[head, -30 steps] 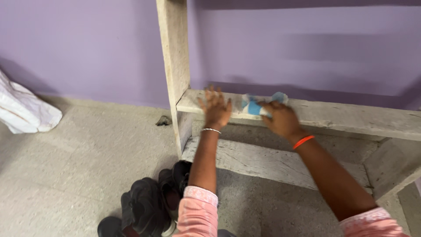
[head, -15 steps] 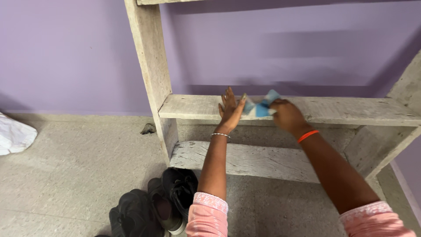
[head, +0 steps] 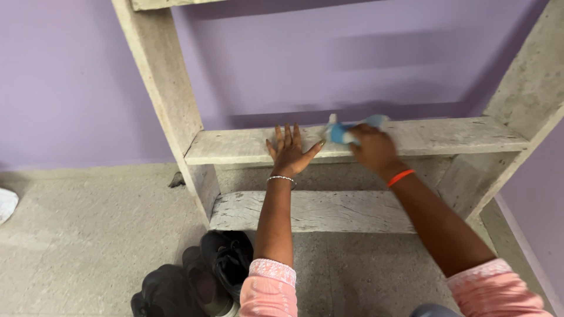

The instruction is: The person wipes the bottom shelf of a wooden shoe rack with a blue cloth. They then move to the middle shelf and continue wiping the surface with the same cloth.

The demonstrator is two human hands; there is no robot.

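A rough grey wooden rack stands against a purple wall, with an upper shelf board (head: 446, 134) and a lower board (head: 329, 211). My left hand (head: 289, 151) lies flat on the upper board, fingers spread, a thin silver bangle at the wrist. My right hand (head: 370, 147), with an orange band on the wrist, is closed on a blue and white cloth (head: 343, 130) pressed to the same board, just right of the left hand. Both sleeves are pink.
Black shoes (head: 202, 282) sit on the grey floor (head: 88, 235) below my left arm. The rack's left post (head: 158, 88) and slanted right post (head: 529, 82) frame the shelves. A white bag edge (head: 4, 204) shows at the far left.
The view has shifted right, so the rack and shoes slid left in the picture. My left hand has flattened onto the board. The cloth stays gripped in my right hand on the shelf.
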